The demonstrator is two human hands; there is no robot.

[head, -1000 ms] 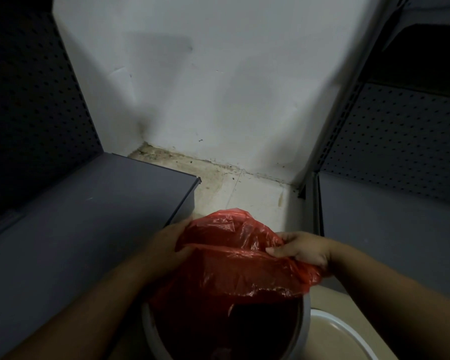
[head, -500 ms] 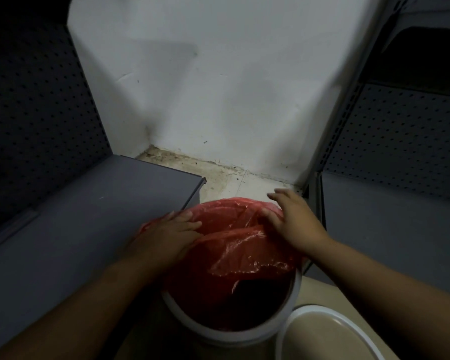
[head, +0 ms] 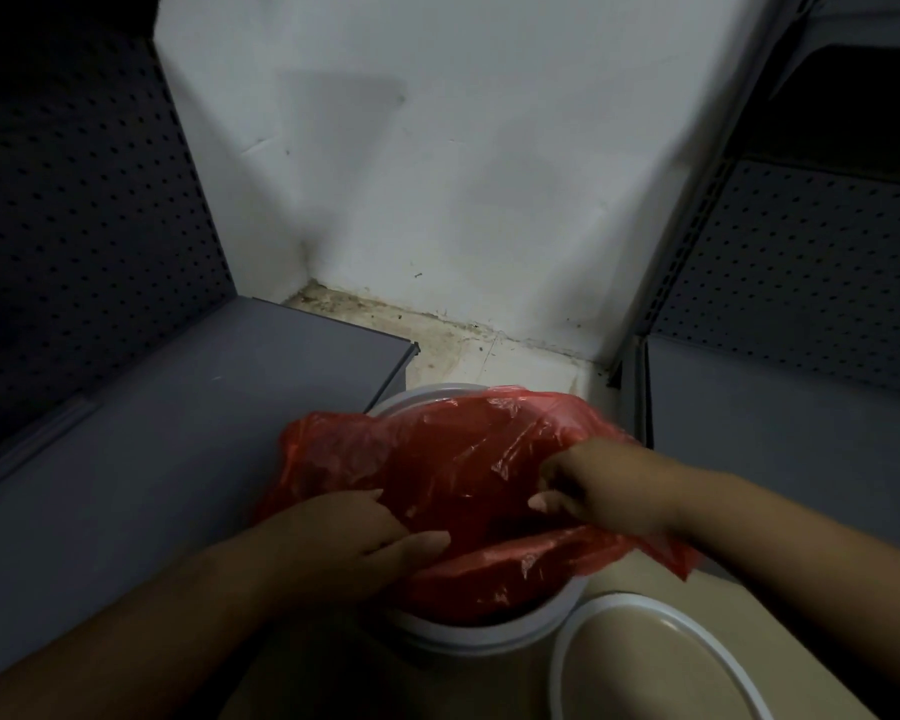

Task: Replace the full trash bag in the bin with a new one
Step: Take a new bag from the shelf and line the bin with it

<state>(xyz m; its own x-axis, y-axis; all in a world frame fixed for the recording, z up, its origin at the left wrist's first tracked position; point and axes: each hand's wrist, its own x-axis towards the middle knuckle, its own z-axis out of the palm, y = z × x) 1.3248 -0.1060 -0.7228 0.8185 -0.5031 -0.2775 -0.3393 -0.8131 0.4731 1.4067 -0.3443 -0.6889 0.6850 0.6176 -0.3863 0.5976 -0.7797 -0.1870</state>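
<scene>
Grey shelves (head: 152,459) flank the white bin (head: 468,634). Both hands have shifted nearward: left hand (head: 349,543) and right hand (head: 601,488) each pinch the red bag (head: 437,459), now bunched over the rim, so the fitting looks unfinished.

- left hand (head: 357,543): palm down, fingers pointing right and loosely together, low centre of frame
- left forearm: bare, runs up from the bottom-left corner
- right hand (head: 601,485): knuckles up, fingers curled inward, tips pinched together toward the left
- right forearm: bare, comes in from the lower right edge
- hands near each other, not touching
</scene>
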